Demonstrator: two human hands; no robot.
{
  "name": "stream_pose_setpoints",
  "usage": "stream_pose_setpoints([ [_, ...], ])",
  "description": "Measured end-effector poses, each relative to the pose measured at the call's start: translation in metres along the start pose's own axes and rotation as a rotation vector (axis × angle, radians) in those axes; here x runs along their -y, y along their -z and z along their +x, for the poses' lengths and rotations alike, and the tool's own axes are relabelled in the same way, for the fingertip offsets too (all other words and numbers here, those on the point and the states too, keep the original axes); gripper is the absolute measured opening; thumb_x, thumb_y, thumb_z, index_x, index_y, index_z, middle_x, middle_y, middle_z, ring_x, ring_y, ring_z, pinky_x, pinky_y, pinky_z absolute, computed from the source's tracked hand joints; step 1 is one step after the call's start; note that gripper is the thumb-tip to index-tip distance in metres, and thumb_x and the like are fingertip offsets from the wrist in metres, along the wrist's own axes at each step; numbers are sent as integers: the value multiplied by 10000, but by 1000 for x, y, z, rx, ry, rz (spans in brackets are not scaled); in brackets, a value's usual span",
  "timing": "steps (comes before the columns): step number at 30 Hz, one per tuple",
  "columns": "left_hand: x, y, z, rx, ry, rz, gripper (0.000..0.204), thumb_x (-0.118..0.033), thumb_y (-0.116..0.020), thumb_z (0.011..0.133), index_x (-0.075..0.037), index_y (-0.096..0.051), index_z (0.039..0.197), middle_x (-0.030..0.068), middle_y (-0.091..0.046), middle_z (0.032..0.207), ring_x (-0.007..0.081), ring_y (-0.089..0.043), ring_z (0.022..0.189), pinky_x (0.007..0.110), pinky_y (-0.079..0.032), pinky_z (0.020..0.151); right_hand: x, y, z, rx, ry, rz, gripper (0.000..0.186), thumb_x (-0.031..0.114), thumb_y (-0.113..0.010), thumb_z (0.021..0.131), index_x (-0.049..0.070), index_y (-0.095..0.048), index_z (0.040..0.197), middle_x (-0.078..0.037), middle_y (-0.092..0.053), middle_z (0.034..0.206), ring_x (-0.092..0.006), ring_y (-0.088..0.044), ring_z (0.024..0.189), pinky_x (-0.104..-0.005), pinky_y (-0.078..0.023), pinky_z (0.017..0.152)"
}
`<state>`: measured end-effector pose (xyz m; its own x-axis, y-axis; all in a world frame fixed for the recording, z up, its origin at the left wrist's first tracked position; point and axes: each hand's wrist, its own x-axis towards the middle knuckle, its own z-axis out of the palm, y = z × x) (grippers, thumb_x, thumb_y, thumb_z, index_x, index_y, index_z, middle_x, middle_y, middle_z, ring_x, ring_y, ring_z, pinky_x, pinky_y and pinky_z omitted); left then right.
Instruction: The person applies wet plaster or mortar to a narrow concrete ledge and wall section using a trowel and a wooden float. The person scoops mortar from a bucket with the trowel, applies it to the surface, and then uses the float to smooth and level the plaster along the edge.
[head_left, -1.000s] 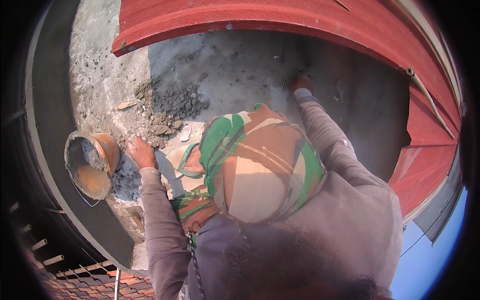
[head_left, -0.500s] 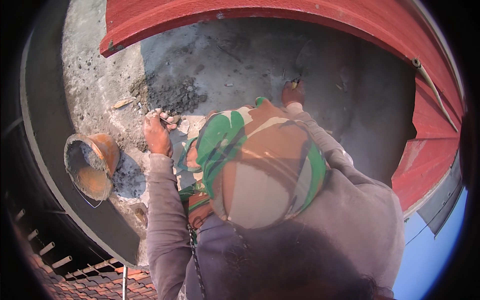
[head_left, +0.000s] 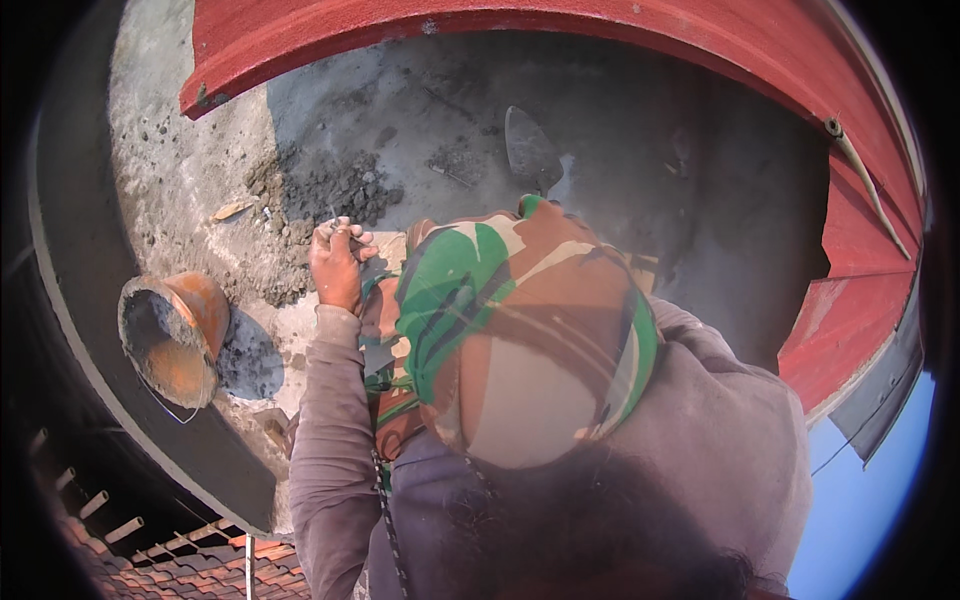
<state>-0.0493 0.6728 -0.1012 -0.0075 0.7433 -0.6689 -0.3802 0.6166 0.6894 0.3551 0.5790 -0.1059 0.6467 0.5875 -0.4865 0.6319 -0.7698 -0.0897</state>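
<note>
My left hand [head_left: 340, 262] is closed, fingertips pinched around a thin, pale, stick-like thing too small to name. It is over the floor beside a heap of wet grey mortar [head_left: 340, 192]. From under the far edge of a camouflage cap [head_left: 530, 330] a pointed trowel [head_left: 527, 150] sticks out, its blade on or just above the grey floor. The trowel's handle is out of sight. My right sleeve [head_left: 685, 325] passes behind the cap, which covers my right hand, so its grip does not show.
An orange bucket [head_left: 200, 310] smeared with mortar lies tipped at the left, near a low dark ledge [head_left: 75, 250]. Red metal sheets [head_left: 480, 22] curve along the far and right sides, with a pole [head_left: 870, 185] against them. Roof tiles [head_left: 200, 575] lie below at the lower left.
My right hand has drawn back and left, out of sight behind the cap; the trowel blade now shows farther left. My left hand has shifted slightly right. The view has also shifted a little.
</note>
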Motion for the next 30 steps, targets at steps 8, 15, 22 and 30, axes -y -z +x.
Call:
stream_pose_setpoints([
  [8, -23, -21, -10, -86, 92, 64, 165, -115, -621, 1025, 23, -593, 1111, 94, -662, 992, 192, -712, 850, 307, -640, 653, 19, 2, 48, -465, 186, 31, 413, 339, -647, 896, 64, -602, 1201, -255, -647, 1133, -470, -617, 1082, -541, -491, 951],
  [15, -4, -42, 4, -82, 2, 234, 179, -117, -684, 975, 40, -627, 1040, 94, -710, 871, 136, -710, 758, 283, -625, 616, 171, -15, 85, -178, 848, 71, 223, 269, -709, 910, 109, -678, 1062, -165, -684, 1061, -418, -633, 1049, -525, -500, 931],
  [22, 6, -35, 4, -125, 57, 279, 197, -153, -719, 960, 36, -682, 1002, 79, -710, 861, 123, -690, 725, 275, -599, 615, 198, -44, 115, -97, 783, 18, 208, 241, -699, 932, 75, -662, 1053, -201, -693, 1020, -395, -675, 962, -492, -518, 879],
  [30, 29, -142, 60, 68, 48, 621, 406, -301, -736, 943, 4, -703, 1209, 164, -751, 1022, 241, -722, 856, 345, -560, 881, 177, -17, 78, -62, 381, 564, 222, 227, -664, 981, 21, -662, 1065, -162, -707, 972, -341, -691, 932, -429, -523, 842],
])
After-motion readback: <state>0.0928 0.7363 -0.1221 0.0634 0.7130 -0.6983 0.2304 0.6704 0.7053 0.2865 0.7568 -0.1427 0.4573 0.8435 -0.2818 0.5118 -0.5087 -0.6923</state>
